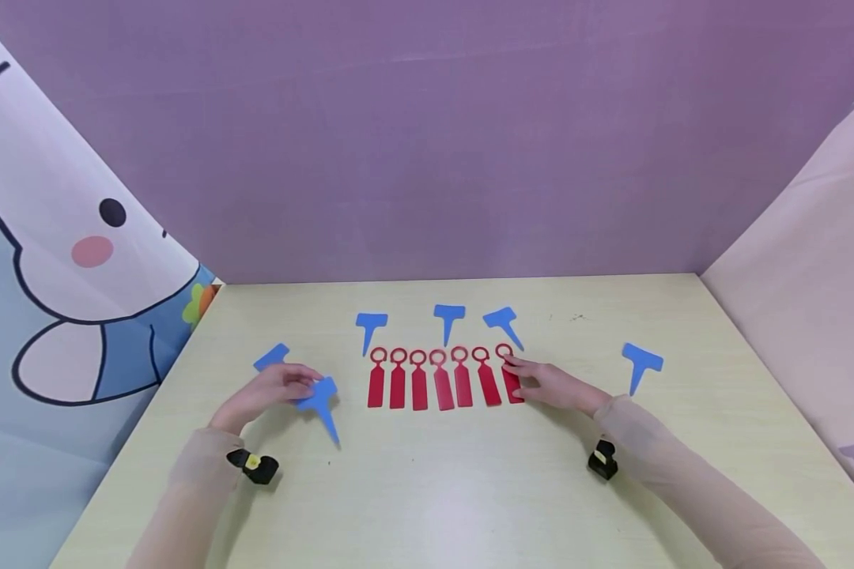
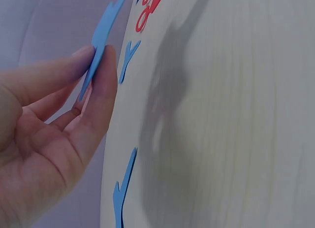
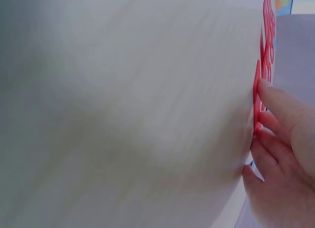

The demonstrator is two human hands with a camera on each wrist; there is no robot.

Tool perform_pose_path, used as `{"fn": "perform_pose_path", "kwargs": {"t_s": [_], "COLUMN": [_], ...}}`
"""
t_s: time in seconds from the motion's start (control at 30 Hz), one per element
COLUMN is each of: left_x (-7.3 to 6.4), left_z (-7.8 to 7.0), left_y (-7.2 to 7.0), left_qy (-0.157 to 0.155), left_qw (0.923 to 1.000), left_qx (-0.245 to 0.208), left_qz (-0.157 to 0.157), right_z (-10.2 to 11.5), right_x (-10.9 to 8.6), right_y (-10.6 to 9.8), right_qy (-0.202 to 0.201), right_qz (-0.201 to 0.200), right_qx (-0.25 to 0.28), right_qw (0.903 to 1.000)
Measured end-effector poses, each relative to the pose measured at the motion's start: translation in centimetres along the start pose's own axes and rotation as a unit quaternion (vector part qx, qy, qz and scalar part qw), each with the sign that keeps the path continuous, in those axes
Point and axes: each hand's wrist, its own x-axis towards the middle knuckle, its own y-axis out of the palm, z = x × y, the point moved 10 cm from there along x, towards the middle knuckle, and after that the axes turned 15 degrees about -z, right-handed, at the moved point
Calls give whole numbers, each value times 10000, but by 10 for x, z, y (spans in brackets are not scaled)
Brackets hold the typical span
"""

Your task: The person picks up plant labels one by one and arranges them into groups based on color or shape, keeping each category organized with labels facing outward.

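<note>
Currently, left hand point(image 1: 273, 386) pinches a blue tag point(image 1: 322, 397) at left; right hand point(image 1: 551, 384), fingers apart, touches, partly hides the rightmost red tag point(image 1: 511, 385). Three blue tags point(image 1: 449, 312) lie beyond the row point(image 1: 441, 383); purple backdrop point(image 1: 455, 142) behind.

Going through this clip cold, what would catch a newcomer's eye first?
Probably the seven red tags lined up mid-table, the right hand touching the rightmost one. Next, the blue tag pinched in the left hand's fingers, raised above the table. The big cartoon at the head view's left edge also stands out.
</note>
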Motion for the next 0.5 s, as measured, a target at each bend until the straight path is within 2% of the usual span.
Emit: {"fn": "perform_pose_path", "kwargs": {"t_s": [0.17,0.5], "left_x": [2,3], "left_z": [1,-12], "left_y": [8,28], "left_qy": [-205,-55], "left_qw": [9997,9987], "left_qx": [54,-15], "left_qz": [76,513], "right_z": [0,0], "right_x": [0,0], "right_y": [0,0], "right_qy": [-51,-52], "right_qz": [-4,-6], "right_qx": [12,-26], "right_qw": [10000,10000]}}
